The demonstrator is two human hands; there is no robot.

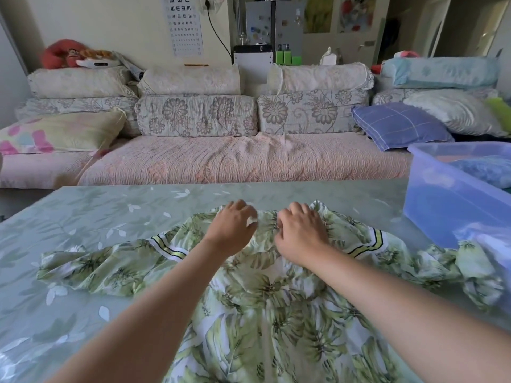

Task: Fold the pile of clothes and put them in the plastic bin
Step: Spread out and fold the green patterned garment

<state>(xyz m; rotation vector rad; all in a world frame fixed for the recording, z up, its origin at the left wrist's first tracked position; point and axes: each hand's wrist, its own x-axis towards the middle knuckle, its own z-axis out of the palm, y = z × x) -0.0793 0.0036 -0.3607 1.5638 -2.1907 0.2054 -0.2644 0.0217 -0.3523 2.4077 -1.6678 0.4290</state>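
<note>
Step in hand: laying out and squaring up, in my judgement; no fold is made in the leaf-print garment (265, 299) yet.
Garment location: flat on the table (83, 217), centre to near edge, with the lower part running out of view at the bottom.
Left hand (232, 225): at the far middle of the garment, fingers curled down and pinching the gathered neck edge.
Right hand (300, 233): just beside the left hand, fingers curled and pinching the same bunched neck edge.
Heading: neck end points to the far side, toward the sofa (221, 161); hem end points to the near side.
Long axis: body runs near to far; the sleeves lie across it, left and right, each with a striped band.
Sleeve state: left sleeve fairly flat; right sleeve crumpled, its end just beside the plastic bin (442, 211).
Bin: on the table at far right, with a blue cloth (486, 170) inside.
Next move calls for: drawing the neck edge apart to flatten the gathers, smoothing the right sleeve, then bringing the sleeves in across the body.
Risk: thin cloth may re-bunch when released.
</note>
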